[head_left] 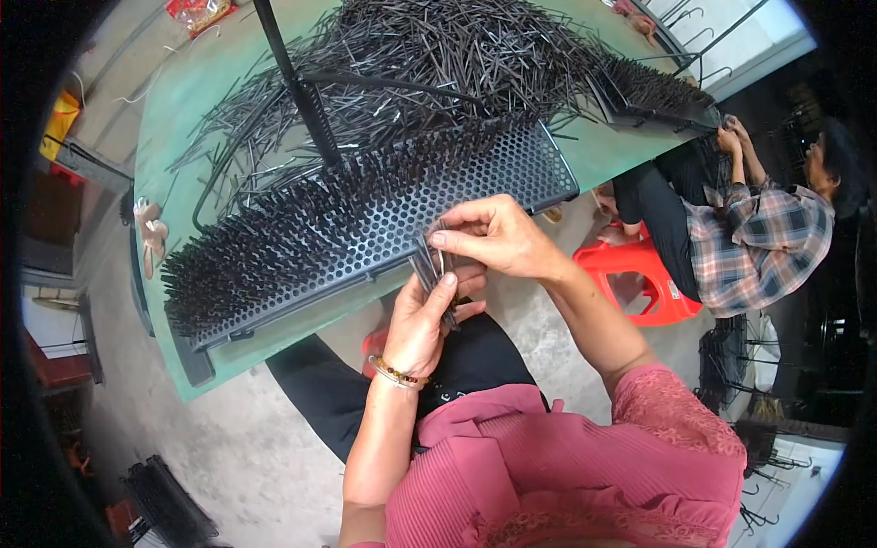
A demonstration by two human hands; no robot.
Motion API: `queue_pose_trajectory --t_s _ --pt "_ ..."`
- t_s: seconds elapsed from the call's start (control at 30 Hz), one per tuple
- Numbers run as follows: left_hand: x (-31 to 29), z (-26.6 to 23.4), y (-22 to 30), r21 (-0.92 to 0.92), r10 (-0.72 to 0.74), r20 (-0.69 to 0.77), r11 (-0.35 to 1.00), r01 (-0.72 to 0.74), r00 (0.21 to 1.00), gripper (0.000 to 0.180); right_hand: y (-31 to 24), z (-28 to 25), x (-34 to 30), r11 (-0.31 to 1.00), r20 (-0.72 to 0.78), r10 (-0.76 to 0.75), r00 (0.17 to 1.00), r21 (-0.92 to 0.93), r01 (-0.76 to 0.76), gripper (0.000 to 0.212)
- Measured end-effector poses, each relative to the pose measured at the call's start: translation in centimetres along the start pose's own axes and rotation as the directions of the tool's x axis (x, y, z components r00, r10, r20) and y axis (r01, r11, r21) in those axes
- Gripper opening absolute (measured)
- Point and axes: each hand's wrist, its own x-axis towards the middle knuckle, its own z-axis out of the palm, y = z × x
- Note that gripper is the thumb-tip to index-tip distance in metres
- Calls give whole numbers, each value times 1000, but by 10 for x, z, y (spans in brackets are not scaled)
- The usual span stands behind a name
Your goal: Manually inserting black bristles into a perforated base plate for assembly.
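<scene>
Room above tray (525, 169) at right, strips (251, 251) bristling left, black post (297, 87) beyond

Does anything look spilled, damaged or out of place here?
Loose dark strips lie crisscross in a heap on the green table, strays spreading out leftward, which looks untidy beside the upright strips in the perforated tray. No damage is evident.

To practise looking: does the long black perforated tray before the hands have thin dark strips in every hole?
No, the tray shows bare holes at its right end.
</scene>
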Motion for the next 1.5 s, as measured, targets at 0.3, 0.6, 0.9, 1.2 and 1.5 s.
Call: queue_pose_trajectory --t_s 0.3,0.6,0.9,1.2,1.5 --pt "9 7 3 -7 -7 -3 1000 7 1000 36 -24 -19 14 925 -373 -379 847 -153 347 15" --pt "13 -4 -14 -139 -39 -105 990 24 994 29 -13 -23 48 639 -204 -711 673 -586 498 13" --pt "9 -3 -10 -94 -26 -104 995 16 994 27 -9 -14 45 669 -225 -654 723 -618 413 14" --pt "7 -5 -10 -97 -28 -101 995 18 995 28 -6 -7 47 565 -184 -741 646 -692 451 13" --pt "6 -6 -10 -98 -23 -109 995 12 994 28 4 -9 46 450 -74 -777 625 -759 471 15"
